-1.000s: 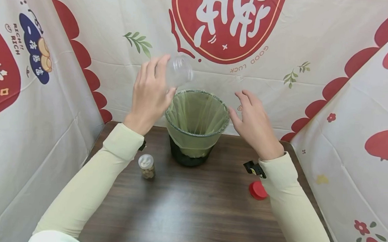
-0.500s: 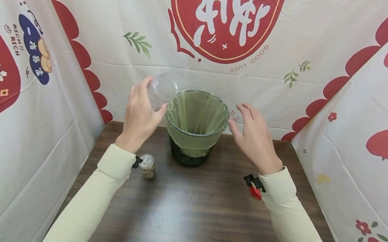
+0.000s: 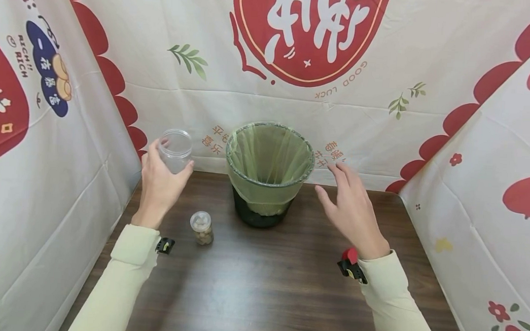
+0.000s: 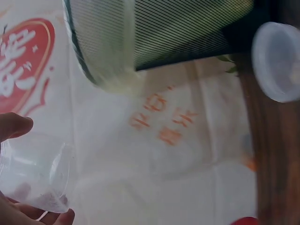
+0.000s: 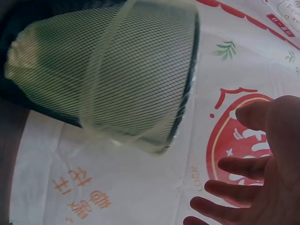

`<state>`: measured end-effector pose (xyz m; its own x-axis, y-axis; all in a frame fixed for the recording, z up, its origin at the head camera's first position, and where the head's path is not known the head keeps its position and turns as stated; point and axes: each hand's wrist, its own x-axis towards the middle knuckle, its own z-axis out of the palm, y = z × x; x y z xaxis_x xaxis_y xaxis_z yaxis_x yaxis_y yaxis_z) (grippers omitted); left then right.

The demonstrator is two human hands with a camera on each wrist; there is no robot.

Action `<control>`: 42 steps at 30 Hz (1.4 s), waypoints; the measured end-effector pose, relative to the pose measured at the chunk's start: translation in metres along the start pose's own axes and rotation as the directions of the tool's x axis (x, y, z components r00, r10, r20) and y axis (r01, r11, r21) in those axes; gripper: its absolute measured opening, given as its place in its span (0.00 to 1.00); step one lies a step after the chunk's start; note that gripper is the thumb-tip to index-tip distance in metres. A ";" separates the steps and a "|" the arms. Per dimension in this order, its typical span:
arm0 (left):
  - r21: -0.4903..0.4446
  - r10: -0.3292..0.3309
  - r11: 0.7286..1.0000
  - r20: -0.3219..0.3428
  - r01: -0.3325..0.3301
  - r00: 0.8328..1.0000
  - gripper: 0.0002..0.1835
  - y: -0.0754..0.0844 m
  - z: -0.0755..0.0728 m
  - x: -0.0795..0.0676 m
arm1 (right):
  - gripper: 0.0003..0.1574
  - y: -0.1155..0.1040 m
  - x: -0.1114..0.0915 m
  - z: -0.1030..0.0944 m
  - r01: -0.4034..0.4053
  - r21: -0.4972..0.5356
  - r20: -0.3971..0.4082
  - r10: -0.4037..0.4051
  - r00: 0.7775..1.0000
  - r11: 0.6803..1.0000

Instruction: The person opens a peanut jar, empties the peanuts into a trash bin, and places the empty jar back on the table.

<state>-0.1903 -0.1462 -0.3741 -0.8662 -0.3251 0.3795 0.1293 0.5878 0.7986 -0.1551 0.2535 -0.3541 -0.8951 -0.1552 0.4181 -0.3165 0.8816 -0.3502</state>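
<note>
My left hand point(image 3: 158, 188) grips a clear plastic jar point(image 3: 176, 154) left of the bin, its mouth tipped upward. The left wrist view shows thumb and fingers around the jar point(image 4: 37, 164). My right hand point(image 3: 352, 209) holds nothing; its fingers are spread in the air just right of the bin, and the right wrist view shows this hand point(image 5: 262, 173) apart from the mesh. The black mesh bin point(image 3: 259, 219) stands upright, lined with a pale green bag point(image 3: 268, 193) folded over its rim. Only the bottom of the bag shows inside.
A small lidded container point(image 3: 201, 228) with brownish pieces inside stands on the dark wooden table point(image 3: 250, 293), front left of the bin. A red lid point(image 3: 351, 255) is partly hidden by my right wrist camera. Printed cloth point(image 3: 196, 108) walls off the back and both sides.
My left hand has carried the jar down and left, away from the bin, turning it from tipped sideways to mouth up. My right hand has drawn back slightly toward me.
</note>
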 end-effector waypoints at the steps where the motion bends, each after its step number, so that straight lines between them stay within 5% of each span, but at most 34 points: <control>1: -0.003 -0.018 1.000 0.002 0.018 1.000 0.45 -0.005 -0.001 -0.001 | 0.39 0.001 -0.003 0.001 -0.007 -0.003 0.010 0.007 1.000 1.000; 18: 0.011 -0.098 0.995 0.004 0.098 0.995 0.46 -0.088 -0.001 -0.033 | 0.45 0.018 -0.043 0.034 -0.073 -0.018 0.138 0.075 0.988 0.997; 28: 0.034 -0.288 0.958 0.098 0.286 0.953 0.47 -0.120 0.005 -0.050 | 0.46 0.020 -0.066 0.056 -0.102 0.005 0.197 0.099 0.975 0.995; 42: 0.122 -0.325 0.943 0.130 0.310 0.937 0.49 -0.160 0.014 -0.071 | 0.47 0.025 -0.076 0.070 -0.117 0.003 0.244 0.113 0.963 0.993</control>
<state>-0.1558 -0.2066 -0.5352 -0.9162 -0.3991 0.0358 -0.2051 0.5438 0.8138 -0.1170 0.2566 -0.4534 -0.9744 -0.1592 0.1585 -0.2107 0.8924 -0.3990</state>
